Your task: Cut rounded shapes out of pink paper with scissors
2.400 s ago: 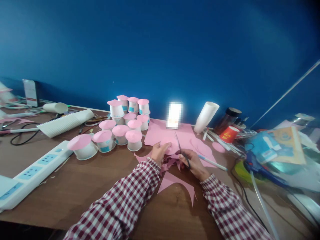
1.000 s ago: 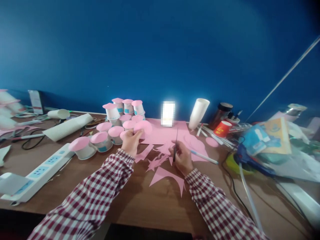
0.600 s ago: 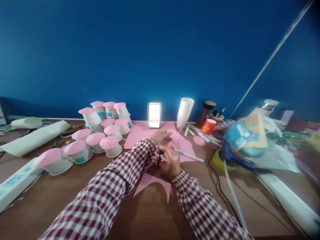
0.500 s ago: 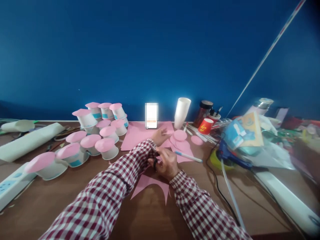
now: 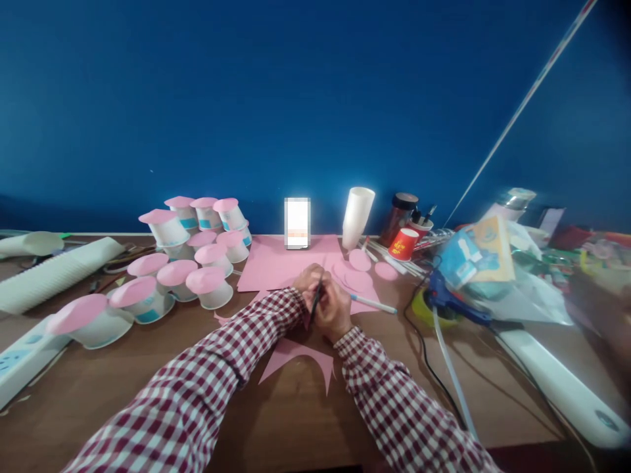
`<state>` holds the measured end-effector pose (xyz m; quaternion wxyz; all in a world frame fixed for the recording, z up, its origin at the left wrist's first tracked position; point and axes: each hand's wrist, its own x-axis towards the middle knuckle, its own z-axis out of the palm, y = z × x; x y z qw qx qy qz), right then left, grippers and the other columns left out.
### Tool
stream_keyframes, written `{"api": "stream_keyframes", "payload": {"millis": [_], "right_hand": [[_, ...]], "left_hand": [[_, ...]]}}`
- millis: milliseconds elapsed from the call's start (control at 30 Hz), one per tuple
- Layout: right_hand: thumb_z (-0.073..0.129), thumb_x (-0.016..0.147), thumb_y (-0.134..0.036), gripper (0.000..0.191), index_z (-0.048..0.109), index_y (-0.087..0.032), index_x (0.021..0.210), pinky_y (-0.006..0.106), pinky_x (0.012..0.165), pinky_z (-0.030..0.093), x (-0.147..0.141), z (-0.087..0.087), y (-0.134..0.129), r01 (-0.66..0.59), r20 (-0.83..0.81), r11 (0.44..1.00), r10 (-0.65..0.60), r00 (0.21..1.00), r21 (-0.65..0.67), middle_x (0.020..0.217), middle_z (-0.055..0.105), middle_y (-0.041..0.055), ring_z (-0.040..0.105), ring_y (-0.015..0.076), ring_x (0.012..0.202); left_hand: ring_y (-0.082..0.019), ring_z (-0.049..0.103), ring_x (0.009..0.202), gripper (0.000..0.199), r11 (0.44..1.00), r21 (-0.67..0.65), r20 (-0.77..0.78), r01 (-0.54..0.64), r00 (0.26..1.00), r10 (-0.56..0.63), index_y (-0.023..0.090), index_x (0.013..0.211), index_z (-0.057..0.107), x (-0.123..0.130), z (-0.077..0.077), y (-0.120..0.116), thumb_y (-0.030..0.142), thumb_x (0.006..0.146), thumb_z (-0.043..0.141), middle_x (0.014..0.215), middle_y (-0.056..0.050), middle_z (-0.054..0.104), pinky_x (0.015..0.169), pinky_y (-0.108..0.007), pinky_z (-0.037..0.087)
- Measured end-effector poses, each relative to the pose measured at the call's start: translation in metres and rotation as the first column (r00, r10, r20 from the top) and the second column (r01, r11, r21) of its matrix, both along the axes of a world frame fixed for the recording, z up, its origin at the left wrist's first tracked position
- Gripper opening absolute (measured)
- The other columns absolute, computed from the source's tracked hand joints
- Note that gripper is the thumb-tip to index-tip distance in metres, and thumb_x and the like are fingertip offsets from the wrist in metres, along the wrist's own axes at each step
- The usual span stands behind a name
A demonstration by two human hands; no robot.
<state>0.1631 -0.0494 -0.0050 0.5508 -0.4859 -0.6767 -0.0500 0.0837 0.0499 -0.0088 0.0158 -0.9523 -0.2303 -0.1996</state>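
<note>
Head view had my right hand (image 5: 336, 311) clasping scissors (image 5: 315, 303), my left hand (image 5: 305, 278) just beside, its hold unclear. Right of my grip lay cut discs (image 5: 359, 260); beyond it, a seemingly uncut pink sheet (image 5: 269, 263).

**Craft corner against a blue wall (image 5: 315, 92)**

It looks like a craft workspace, whether at home or in a workshop cannot be told: the brown surface (image 5: 276, 427) carries pink paper (image 5: 269, 268), pink-topped cups (image 5: 215, 297), a pen (image 5: 379, 305) and a power strip (image 5: 24, 358).
</note>
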Motion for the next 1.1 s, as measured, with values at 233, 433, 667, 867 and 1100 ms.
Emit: {"api": "stream_keyframes", "payload": {"millis": [233,433,667,867,1100], "right_hand": [[0.051,0.092,-0.033,0.024,0.054,-0.018,0.111,0.027,0.062,0.051,0.007,-0.001,0.013,0.029,-0.421,0.994,-0.07,0.904,-0.103,0.087,0.063,0.0047,0.062,0.0153,0.071],[0.051,0.091,-0.04,0.024,0.056,-0.017,0.097,0.027,0.059,0.05,0.01,-0.004,0.021,-0.011,-0.499,0.986,-0.075,0.863,-0.168,0.074,0.06,0.0006,0.058,0.0142,0.064],[0.053,0.09,-0.043,0.026,0.054,-0.017,0.095,0.026,0.057,0.05,0.008,0.002,0.02,-0.126,-0.598,0.977,-0.004,0.801,-0.175,0.068,0.058,-0.0015,0.06,0.0136,0.06],[0.056,0.088,-0.042,0.026,0.055,-0.018,0.096,0.026,0.055,0.051,0.006,0.002,0.019,-0.168,-0.599,0.968,0.023,0.8,-0.187,0.069,0.058,-0.0015,0.06,0.0133,0.061],[0.055,0.087,-0.044,0.027,0.054,-0.018,0.095,0.025,0.051,0.048,0.006,-0.001,0.02,-0.173,-0.598,0.967,0.027,0.801,-0.188,0.064,0.058,-0.0029,0.057,0.0126,0.055]], "left_hand": [[-0.021,0.061,0.098,0.033,0.944,-0.258,0.127,-0.207,0.961,0.245,0.017,0.105,0.068,-0.061,0.003,0.0,0.012,0.084,0.043,0.105,-0.011,0.069,0.094,-0.038,0.043],[-0.023,0.053,0.12,0.036,0.906,-0.42,0.103,-0.053,0.989,0.106,0.017,0.117,0.064,-0.08,-0.002,-0.025,0.019,0.084,0.048,0.127,-0.012,0.06,0.108,-0.039,0.034],[-0.021,0.058,0.112,0.031,0.886,-0.461,0.085,0.052,0.996,-0.014,0.02,0.109,0.067,-0.11,0.015,-0.063,0.023,0.09,0.043,0.114,-0.009,0.068,0.1,-0.037,0.042],[-0.024,0.056,0.113,0.036,0.9,-0.379,0.071,-0.214,0.963,0.258,0.018,0.117,0.063,-0.126,0.011,-0.067,0.033,0.091,0.042,0.118,-0.01,0.065,0.101,-0.044,0.04],[-0.026,0.041,0.13,0.046,0.911,-0.351,-0.088,-0.217,0.976,0.198,0.018,0.133,0.05,-0.128,0.001,-0.105,0.039,0.094,0.036,0.139,-0.012,0.05,0.109,-0.048,0.029]]}}
